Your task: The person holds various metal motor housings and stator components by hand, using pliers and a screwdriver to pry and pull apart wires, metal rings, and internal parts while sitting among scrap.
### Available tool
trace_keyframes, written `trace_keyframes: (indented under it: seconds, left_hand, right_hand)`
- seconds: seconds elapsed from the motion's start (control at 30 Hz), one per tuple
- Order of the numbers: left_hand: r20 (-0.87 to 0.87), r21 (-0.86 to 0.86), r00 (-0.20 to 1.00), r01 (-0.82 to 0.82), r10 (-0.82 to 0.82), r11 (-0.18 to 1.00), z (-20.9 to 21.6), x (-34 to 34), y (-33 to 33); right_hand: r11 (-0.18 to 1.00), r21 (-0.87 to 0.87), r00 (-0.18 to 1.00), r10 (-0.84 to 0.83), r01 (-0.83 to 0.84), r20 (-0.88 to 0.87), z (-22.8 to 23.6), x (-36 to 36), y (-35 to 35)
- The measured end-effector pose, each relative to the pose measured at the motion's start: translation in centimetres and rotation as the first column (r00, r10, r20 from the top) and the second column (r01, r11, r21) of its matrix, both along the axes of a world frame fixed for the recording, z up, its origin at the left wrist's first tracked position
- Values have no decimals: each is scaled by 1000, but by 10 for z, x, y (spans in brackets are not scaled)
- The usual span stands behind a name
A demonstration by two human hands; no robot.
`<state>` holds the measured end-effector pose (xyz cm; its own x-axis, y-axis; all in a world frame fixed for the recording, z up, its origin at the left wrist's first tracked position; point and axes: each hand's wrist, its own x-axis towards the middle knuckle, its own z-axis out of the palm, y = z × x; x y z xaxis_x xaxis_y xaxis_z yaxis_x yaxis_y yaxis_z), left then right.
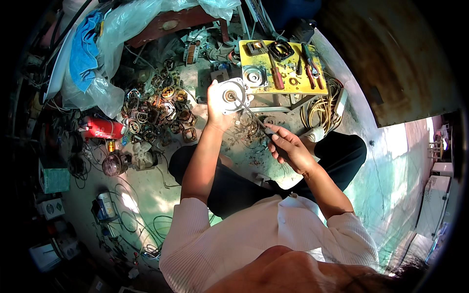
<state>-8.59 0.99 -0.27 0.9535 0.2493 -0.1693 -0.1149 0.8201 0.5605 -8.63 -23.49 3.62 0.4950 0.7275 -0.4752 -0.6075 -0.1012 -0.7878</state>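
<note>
Here: Metal Cover, Rim Hold

The left hand (218, 108) clamps the metal cover (227, 90) by its rim, fingers partly hidden beneath; the right hand (291, 151) pinches a rod tool (254, 116) aimed at the central bore. Cover position: beside the yellow board (249, 59). Likely stiff, fairly light; hold opposite edges.

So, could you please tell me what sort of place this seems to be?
Probably a repair workshop: red-handled tools lie on the yellow table, wound-coil parts are heaped on the floor, and the left hand holds a metal housing.
</note>
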Motion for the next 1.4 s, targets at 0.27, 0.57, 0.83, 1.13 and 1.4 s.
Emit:
trace_keyframes:
  seconds: [0.27, 0.57, 0.83, 1.13, 1.4]
  left_hand:
    - [15, 89, 1000, -14, 13, 996, -2, -1, 0]
    - [119, 320, 990, -111, 76, 941, -19, 0, 1]
    - [183, 486, 973, -212, 138, 848, -35, -1, 4]
    - [147, 538, 984, -164, 99, 827, -34, -4, 3]
    - [35, 445, 969, -233, 243, 865, -48, 20, 4]
  right_hand:
    - [999, -41, 999, 20, -18, 48, 9, 1, 2]
    - [1000, -20, 999, 16, -17, -51, 17, -3, 7]
    - [1000, 7, 979, 7, -6, -205, 29, 1, 9]
    - [983, -142, 993, 119, -118, -3, 39, 1, 9]
    - [994, -111, 1000, 7, -10, -30, 14, -11, 40]
